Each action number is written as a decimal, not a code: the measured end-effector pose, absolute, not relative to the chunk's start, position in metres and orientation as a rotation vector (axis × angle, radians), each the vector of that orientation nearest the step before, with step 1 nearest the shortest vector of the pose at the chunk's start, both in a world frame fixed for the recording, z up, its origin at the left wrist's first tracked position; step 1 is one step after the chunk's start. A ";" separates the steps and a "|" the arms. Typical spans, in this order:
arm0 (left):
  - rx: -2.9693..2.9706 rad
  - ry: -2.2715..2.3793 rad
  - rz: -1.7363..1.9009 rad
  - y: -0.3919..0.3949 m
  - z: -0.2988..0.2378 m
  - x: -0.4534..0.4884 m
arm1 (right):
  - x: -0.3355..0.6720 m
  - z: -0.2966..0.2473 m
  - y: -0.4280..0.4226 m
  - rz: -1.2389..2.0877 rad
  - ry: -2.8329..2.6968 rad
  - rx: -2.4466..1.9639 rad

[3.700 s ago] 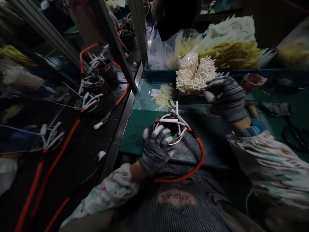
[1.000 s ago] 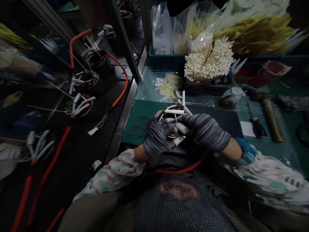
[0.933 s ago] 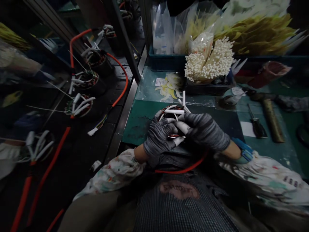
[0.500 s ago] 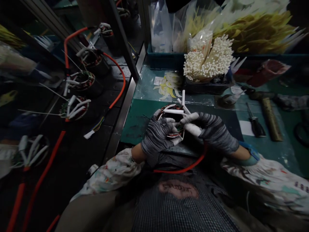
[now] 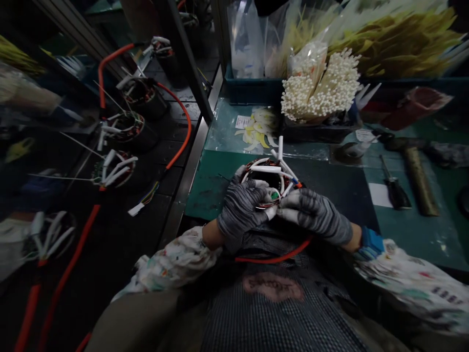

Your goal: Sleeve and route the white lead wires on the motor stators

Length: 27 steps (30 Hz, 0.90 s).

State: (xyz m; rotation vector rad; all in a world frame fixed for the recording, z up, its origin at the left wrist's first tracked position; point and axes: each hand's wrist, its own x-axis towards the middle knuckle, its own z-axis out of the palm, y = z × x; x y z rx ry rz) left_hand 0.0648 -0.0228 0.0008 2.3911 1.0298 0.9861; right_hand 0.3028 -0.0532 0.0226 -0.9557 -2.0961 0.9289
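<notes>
A round motor stator [image 5: 252,166] with reddish windings and white-sleeved leads [image 5: 266,169] stands in front of me. My left hand [image 5: 244,203], in a grey striped glove with white fingertips, is closed around its left and near side. A small green part [image 5: 274,195] shows inside the near rim, between the hands. At the stator's right near edge, my right hand [image 5: 311,210] has its gloved fingers pressed together; what they pinch is hidden. Beyond the right fingers, leads with blue and orange bits [image 5: 293,181] stick out. An orange cable [image 5: 274,258] curves over my lap.
More stators [image 5: 126,129] with orange cables line the dark conveyor on the left. Behind the mat stand a box of white thin sleeves [image 5: 322,93] and yellow strips [image 5: 406,44]. A screwdriver [image 5: 394,188] and a hammer-like tool [image 5: 421,181] lie at right.
My right hand has moved lower and its fingers have drawn together at the stator's near right edge, uncovering the blue and orange lead ends. My left hand keeps its hold.
</notes>
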 end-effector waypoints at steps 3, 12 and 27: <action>2.388 0.996 0.967 -0.022 0.001 0.066 | 0.294 0.033 -0.055 0.927 -2.189 -0.889; 2.423 0.984 0.921 -0.013 0.001 0.062 | 0.252 0.028 0.007 0.462 -1.894 -1.139; 2.960 0.763 0.558 -0.006 0.044 0.024 | 0.287 0.025 0.062 1.019 -2.076 -1.081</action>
